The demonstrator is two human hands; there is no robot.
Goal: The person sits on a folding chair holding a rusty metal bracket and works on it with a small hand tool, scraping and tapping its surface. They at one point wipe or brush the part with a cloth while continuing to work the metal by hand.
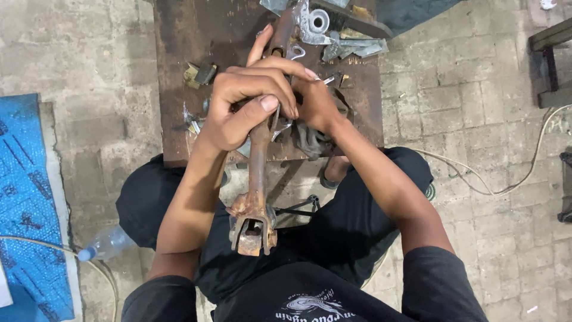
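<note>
My left hand (241, 107) closes fully around the rusty forked rod (257, 179) over the workbench's (179, 59) near edge, and my right hand (313, 98) also grips it, so I keep both grips firm.

a rusty brown metal workbench (179, 53) carries scattered grey metal scraps (351, 45) and a small brass block (200, 74).

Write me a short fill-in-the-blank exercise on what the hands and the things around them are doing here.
1. Both hands, the left hand and the right hand, grip a long rusty metal ____ with a forked end.
2. The forked end points toward the person's ____.
3. The dark rusty metal workbench carries scrap pieces made of ____.
4. A clear plastic bottle lies on the floor beside a ____ coloured mat.

Missing words: rod; body; metal; blue
</note>
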